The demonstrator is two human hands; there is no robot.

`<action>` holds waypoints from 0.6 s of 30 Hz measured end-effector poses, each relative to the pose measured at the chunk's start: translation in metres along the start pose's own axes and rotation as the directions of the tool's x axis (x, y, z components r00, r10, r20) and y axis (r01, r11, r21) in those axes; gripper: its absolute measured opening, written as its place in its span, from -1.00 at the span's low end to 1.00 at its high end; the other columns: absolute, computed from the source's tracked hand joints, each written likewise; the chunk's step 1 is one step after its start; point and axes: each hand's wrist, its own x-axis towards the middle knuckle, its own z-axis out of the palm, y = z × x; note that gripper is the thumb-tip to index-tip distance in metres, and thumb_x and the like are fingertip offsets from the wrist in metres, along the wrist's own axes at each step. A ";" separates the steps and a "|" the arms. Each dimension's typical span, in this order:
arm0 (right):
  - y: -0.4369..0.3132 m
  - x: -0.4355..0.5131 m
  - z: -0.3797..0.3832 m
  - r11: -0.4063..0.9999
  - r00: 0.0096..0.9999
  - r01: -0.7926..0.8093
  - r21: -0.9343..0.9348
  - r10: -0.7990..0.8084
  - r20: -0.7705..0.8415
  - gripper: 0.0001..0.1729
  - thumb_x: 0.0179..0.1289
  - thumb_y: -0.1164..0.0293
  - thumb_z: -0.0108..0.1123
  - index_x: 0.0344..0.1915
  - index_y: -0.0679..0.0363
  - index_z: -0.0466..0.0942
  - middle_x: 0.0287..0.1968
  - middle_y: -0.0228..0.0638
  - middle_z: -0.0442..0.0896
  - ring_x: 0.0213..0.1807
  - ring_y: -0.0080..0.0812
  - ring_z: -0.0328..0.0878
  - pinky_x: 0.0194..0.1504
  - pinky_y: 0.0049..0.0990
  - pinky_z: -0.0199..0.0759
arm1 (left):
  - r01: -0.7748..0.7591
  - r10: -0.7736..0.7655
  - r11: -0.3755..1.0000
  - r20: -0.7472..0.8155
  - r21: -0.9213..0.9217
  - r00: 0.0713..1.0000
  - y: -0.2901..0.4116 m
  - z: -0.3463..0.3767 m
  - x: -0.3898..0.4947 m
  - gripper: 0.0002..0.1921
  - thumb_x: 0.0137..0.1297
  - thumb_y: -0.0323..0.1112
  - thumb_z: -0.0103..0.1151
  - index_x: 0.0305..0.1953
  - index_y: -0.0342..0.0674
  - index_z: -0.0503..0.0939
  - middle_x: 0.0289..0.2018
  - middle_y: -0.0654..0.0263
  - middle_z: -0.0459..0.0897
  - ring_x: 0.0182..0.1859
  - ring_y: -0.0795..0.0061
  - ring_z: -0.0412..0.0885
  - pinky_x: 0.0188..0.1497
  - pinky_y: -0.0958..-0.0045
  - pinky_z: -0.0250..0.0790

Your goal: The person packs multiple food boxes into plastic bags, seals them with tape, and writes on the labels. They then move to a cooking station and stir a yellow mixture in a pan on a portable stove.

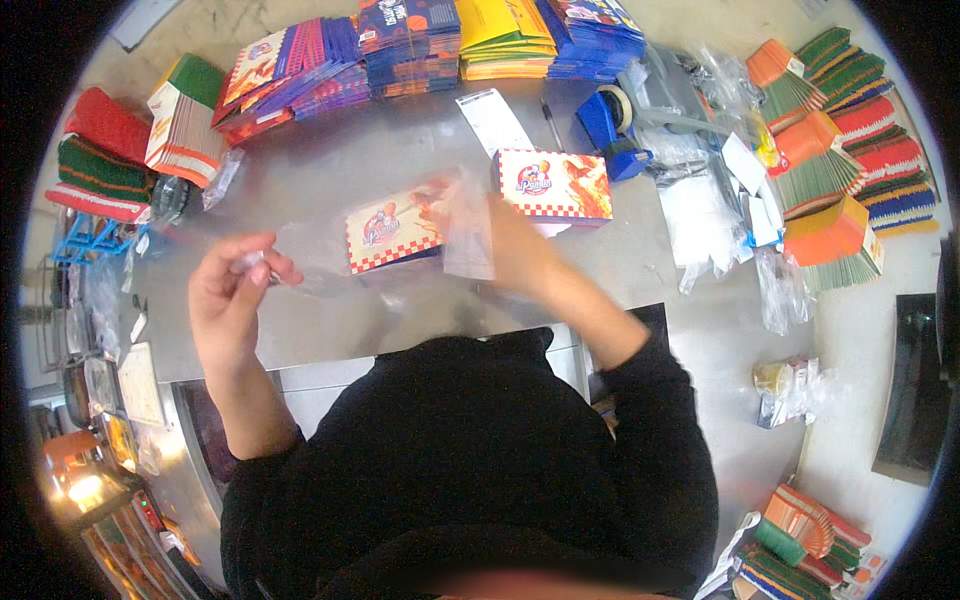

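My left hand (238,289) is raised over the left of the metal table, its fingers curled around a small crumpled bit of clear plastic. My right hand (521,251) is blurred and holds a translucent plastic bag (469,236). Behind that bag lies a printed cardboard box (386,234) with a red checkered edge; whether it is inside the plastic I cannot tell. Beyond my right hand sits a similar closed box (553,184), with a white paper slip (495,122) and a pen (553,124) just past it.
Stacks of folded cartons (409,49) line the back edge. A blue tape dispenser (611,131) stands right of the pen, beside plastic bags and papers (697,225). More carton stacks rise at the left (184,131) and right (832,232). A lit lamp (84,487) is at lower left.
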 end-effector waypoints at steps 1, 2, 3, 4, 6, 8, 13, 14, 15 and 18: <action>0.000 0.007 0.030 0.994 0.977 0.107 0.026 -0.100 -0.187 -0.35 -0.08 0.39 0.28 0.11 0.06 0.36 0.15 -0.09 0.37 0.18 -0.06 0.28 0.15 -0.18 0.18 | -0.026 0.028 0.999 0.057 -0.029 0.998 0.001 -0.001 -0.004 -0.76 0.26 -0.49 0.03 -0.06 -0.39 0.46 -0.34 0.07 0.62 -0.27 0.30 0.62 -0.16 0.33 0.46; 0.003 0.013 0.057 0.973 0.926 0.228 0.029 -0.207 -0.316 -0.36 -0.05 0.37 0.26 0.13 0.03 0.36 0.19 -0.10 0.31 0.22 -0.04 0.21 0.19 -0.15 0.11 | -0.032 0.038 0.997 0.087 -0.068 0.996 0.001 0.000 -0.009 -0.76 0.25 -0.49 0.03 -0.06 -0.39 0.46 -0.34 0.05 0.62 -0.28 0.29 0.62 -0.16 0.33 0.46; 0.009 0.023 0.081 0.980 0.932 0.169 -0.104 -0.193 -0.308 -0.38 -0.04 0.38 0.24 0.12 0.03 0.37 0.20 -0.13 0.31 0.23 -0.06 0.21 0.20 -0.17 0.10 | -0.036 0.039 0.999 0.139 -0.026 0.989 0.002 -0.001 -0.012 -0.77 0.25 -0.49 0.03 -0.07 -0.39 0.46 -0.34 0.03 0.62 -0.28 0.29 0.63 -0.16 0.32 0.46; 0.017 0.031 0.100 0.958 0.936 0.148 -0.244 -0.215 -0.278 -0.40 -0.03 0.39 0.23 0.11 0.03 0.38 0.21 -0.15 0.30 0.23 -0.09 0.20 0.20 -0.18 0.10 | -0.022 0.021 1.000 0.163 0.004 0.986 0.002 -0.001 -0.016 -0.77 0.24 -0.50 0.03 -0.07 -0.38 0.47 -0.33 0.02 0.62 -0.28 0.28 0.63 -0.16 0.30 0.46; 0.025 0.040 0.125 0.929 0.944 0.118 -0.351 -0.215 -0.252 -0.44 -0.04 0.41 0.22 0.07 0.04 0.41 0.19 -0.19 0.33 0.22 -0.12 0.23 0.20 -0.21 0.11 | 0.008 -0.012 1.000 0.217 0.019 0.976 -0.001 0.001 -0.020 -0.77 0.23 -0.46 0.05 -0.08 -0.36 0.47 -0.31 0.01 0.62 -0.27 0.28 0.63 -0.18 0.30 0.46; 0.034 0.041 0.126 0.942 0.915 0.162 -0.295 -0.255 -0.311 -0.48 -0.06 0.45 0.22 0.01 0.05 0.46 0.14 -0.21 0.40 0.19 -0.14 0.28 0.19 -0.25 0.14 | 0.021 -0.014 0.999 0.266 -0.026 0.964 -0.015 0.007 -0.020 -0.76 0.23 -0.38 0.10 -0.09 -0.32 0.48 -0.28 0.03 0.62 -0.26 0.30 0.62 -0.22 0.33 0.46; 0.072 0.002 0.051 0.944 0.896 0.329 0.013 -0.308 -0.320 -0.61 -0.06 0.47 0.27 -0.13 0.12 0.53 -0.04 -0.17 0.56 0.03 -0.13 0.45 0.10 -0.24 0.26 | 0.060 -0.356 0.591 0.193 0.805 0.914 -0.107 0.041 -0.012 -0.52 0.10 -0.32 0.19 0.10 -0.23 0.42 -0.04 0.04 0.54 0.11 0.02 0.42 0.20 0.12 0.20; 0.088 -0.007 0.034 0.981 0.872 0.192 0.032 -0.155 -0.464 -0.61 -0.06 0.44 0.29 -0.13 0.15 0.53 -0.06 -0.17 0.57 0.02 -0.15 0.47 0.10 -0.24 0.27 | 0.064 -0.449 0.476 0.180 0.877 0.876 -0.129 0.047 -0.012 -0.47 0.08 -0.30 0.19 0.13 -0.21 0.38 -0.02 0.02 0.51 0.15 -0.05 0.36 0.25 0.03 0.10; 0.104 -0.019 0.021 0.997 0.816 0.063 0.052 -0.021 -0.578 -0.61 -0.06 0.42 0.31 -0.13 0.18 0.54 -0.09 -0.16 0.58 0.01 -0.16 0.48 0.09 -0.25 0.28 | -0.012 -0.341 0.438 0.178 0.899 0.923 -0.149 0.050 -0.012 -0.47 0.08 -0.28 0.19 0.12 -0.26 0.37 0.00 -0.01 0.49 0.18 -0.06 0.32 0.28 0.02 0.03; 0.157 -0.031 0.003 0.853 0.640 -0.426 0.303 0.521 -0.565 -0.52 -0.03 0.35 0.34 -0.06 0.25 0.50 -0.10 -0.17 0.59 0.00 -0.21 0.49 0.06 -0.33 0.33 | -0.110 -0.229 0.375 0.206 0.921 0.951 -0.179 0.045 -0.008 -0.43 0.06 -0.22 0.18 0.10 -0.36 0.36 0.06 -0.07 0.43 0.23 -0.08 0.25 0.32 -0.03 -0.10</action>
